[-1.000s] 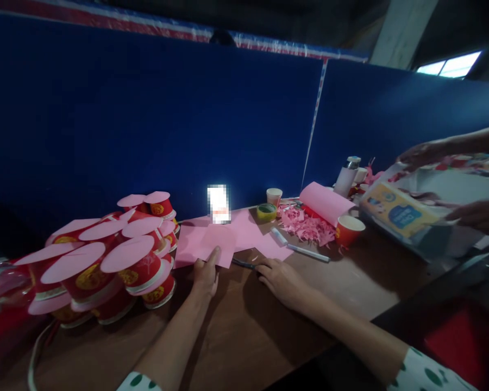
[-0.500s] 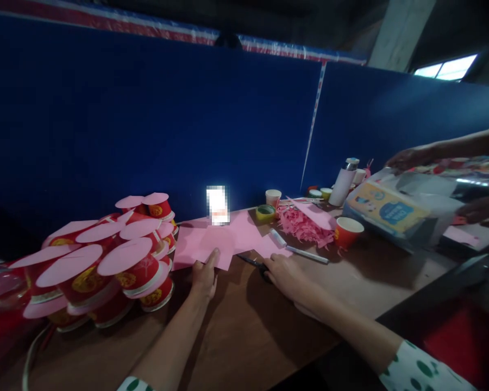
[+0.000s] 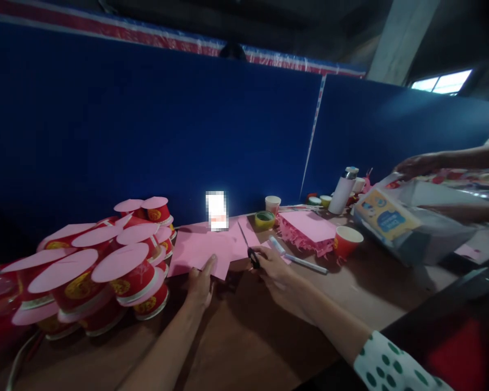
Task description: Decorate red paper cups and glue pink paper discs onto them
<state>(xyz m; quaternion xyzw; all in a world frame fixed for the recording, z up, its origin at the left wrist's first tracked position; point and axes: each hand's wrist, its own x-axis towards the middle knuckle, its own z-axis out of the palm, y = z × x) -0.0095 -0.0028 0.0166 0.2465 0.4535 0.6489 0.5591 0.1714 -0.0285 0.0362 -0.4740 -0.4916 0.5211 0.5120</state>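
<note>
Scissors up, pink sheet pinned, no cut started.
My right hand [image 3: 275, 269] grip is pinching the scissors [image 3: 248, 247], blades pointing up over the pink paper [image 3: 204, 247]; my left hand [image 3: 200, 282] is pressing it flat, fingers spread, on the tabletop [image 3: 244, 336]. Capped red cups [image 3: 118, 271] are piling up left; this sheet looks uncut.
</note>
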